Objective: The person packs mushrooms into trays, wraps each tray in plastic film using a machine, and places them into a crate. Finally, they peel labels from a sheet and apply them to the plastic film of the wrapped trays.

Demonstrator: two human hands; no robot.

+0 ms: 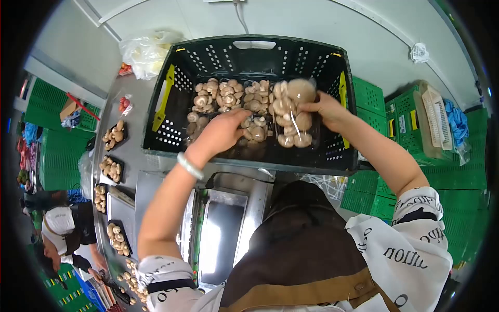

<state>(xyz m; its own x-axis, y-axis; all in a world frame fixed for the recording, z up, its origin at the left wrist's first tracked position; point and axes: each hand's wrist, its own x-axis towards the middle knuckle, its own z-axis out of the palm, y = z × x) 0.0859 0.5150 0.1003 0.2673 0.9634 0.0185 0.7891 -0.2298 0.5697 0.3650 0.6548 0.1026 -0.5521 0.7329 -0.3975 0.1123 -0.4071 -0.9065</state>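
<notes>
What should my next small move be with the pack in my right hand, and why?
I'd probably ease the mushroom pack down beside the other packs in the crate: your right hand grips its side, it looks higher than they do, and your left hand is at the neighbouring pack, perhaps able to steady it.

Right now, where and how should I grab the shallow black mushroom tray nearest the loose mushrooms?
Probably by the long edges of the shallow black tray, coming down from above: it looks long and narrow, and its round brown mushrooms heap above the rim, so grabbing them could spill some.
</notes>
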